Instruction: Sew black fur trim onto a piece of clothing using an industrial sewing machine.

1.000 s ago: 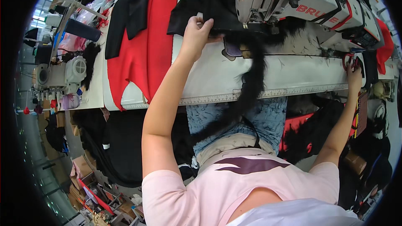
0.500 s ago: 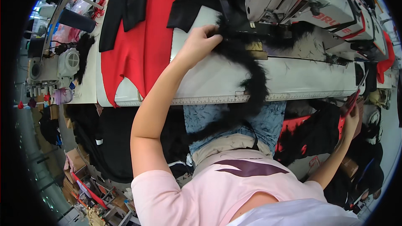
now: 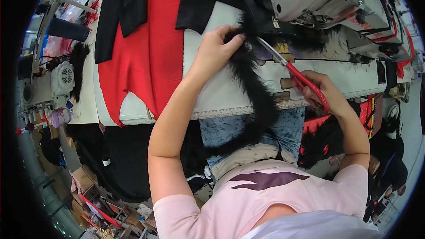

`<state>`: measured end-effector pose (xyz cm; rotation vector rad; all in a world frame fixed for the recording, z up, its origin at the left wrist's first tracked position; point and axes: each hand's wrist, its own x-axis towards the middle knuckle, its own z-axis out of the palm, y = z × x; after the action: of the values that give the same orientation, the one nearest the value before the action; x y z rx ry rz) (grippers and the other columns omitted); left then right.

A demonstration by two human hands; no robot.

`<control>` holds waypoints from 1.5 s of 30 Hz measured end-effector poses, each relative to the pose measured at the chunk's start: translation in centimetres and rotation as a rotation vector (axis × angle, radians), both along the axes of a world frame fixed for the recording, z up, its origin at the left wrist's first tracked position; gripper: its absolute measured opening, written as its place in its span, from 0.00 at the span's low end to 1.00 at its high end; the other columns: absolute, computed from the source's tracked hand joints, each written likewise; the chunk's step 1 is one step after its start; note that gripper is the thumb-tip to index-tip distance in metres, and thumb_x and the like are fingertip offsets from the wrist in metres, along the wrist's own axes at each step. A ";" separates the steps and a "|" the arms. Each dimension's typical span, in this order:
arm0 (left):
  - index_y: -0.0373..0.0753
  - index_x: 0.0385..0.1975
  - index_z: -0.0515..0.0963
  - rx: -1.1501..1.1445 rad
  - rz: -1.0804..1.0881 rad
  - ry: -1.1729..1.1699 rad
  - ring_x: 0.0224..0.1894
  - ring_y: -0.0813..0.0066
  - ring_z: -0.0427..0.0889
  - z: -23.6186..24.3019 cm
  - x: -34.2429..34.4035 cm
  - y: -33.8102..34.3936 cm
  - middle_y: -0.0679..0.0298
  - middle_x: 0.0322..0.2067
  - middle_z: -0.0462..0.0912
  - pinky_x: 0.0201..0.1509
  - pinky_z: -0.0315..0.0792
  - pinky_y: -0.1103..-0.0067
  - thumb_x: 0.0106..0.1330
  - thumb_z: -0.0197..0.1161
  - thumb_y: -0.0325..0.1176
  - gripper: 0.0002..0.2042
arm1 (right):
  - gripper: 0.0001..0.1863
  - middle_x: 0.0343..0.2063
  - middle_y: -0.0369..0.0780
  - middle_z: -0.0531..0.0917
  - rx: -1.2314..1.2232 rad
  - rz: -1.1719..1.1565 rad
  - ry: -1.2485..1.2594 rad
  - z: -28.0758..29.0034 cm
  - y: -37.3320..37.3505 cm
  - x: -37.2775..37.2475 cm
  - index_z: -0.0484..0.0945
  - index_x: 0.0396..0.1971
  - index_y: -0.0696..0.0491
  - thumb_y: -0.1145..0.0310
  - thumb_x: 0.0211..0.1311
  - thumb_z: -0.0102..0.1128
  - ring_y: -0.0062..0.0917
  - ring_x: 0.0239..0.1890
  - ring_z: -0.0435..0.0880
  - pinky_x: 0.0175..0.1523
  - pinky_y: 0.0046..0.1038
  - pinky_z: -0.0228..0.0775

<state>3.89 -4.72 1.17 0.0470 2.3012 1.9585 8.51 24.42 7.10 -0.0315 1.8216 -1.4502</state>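
Note:
My left hand (image 3: 220,49) pinches the upper end of a black fur strip (image 3: 254,88) just left of the sewing machine's needle area. From there the strip hangs over the table's front edge and down across my lap. In my right hand (image 3: 319,89) are red-handled scissors (image 3: 305,79), with the fingers wrapped in the handles. Their metal blades point up and left, and the tips reach the fur close beside my left fingers. Whether the blades are parted cannot be made out.
The white sewing machine (image 3: 327,0) stands at the back right. Red fabric (image 3: 166,40) and black fabric pieces (image 3: 195,6) lie on the left of the table. A ruler strip (image 3: 212,114) runs along its front edge. Another machine's motor (image 3: 64,77) is at far left.
My right hand has brought the scissors from the table's right end to the fur strip beside my left hand. The left hand still pinches the strip, shifted slightly right.

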 end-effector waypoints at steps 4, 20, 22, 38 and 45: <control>0.25 0.46 0.79 -0.004 -0.043 -0.023 0.34 0.82 0.78 0.1 0.1 -0.4 0.60 0.31 0.85 0.41 0.72 0.83 0.66 0.64 0.35 0.17 | 0.27 0.25 0.30 0.74 0.060 0.002 -0.006 0.3 -1.1 -0.4 0.76 0.47 0.59 0.51 0.61 0.68 0.11 0.19 0.68 0.23 0.16 0.59; 0.24 0.46 0.80 0.336 0.019 -0.203 0.38 0.82 0.81 1.0 -0.4 -0.3 0.63 0.37 0.85 0.46 0.74 0.85 0.65 0.64 0.28 0.14 | 0.37 0.25 0.29 0.72 0.155 0.078 0.175 0.7 -1.3 -0.6 0.76 0.46 0.57 0.36 0.54 0.68 0.10 0.21 0.66 0.25 0.16 0.56; 0.24 0.46 0.80 0.339 0.013 -0.209 0.38 0.82 0.81 0.9 -0.3 -0.2 0.63 0.37 0.85 0.46 0.74 0.85 0.65 0.64 0.28 0.14 | 0.37 0.25 0.29 0.72 0.157 0.080 0.198 0.7 -1.3 -0.5 0.76 0.46 0.57 0.36 0.55 0.67 0.10 0.21 0.66 0.24 0.16 0.56; 0.24 0.45 0.80 0.496 0.015 -0.289 0.38 0.81 0.81 1.8 0.3 -0.1 0.61 0.36 0.85 0.45 0.75 0.84 0.65 0.63 0.26 0.13 | 0.39 0.22 0.29 0.71 0.145 0.067 0.100 0.7 -1.4 -0.9 0.75 0.47 0.59 0.34 0.55 0.65 0.11 0.19 0.66 0.24 0.16 0.56; 0.23 0.45 0.80 0.496 0.055 -0.259 0.37 0.79 0.82 1.5 0.3 0.1 0.60 0.37 0.85 0.44 0.75 0.83 0.64 0.63 0.25 0.13 | 0.37 0.23 0.29 0.71 0.142 0.083 0.082 0.9 -1.5 -1.3 0.75 0.47 0.59 0.37 0.58 0.64 0.10 0.20 0.65 0.24 0.16 0.56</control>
<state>4.23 -4.67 2.63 -0.2137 1.6374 2.3526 7.24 22.88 8.01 -0.0959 1.9621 -1.2758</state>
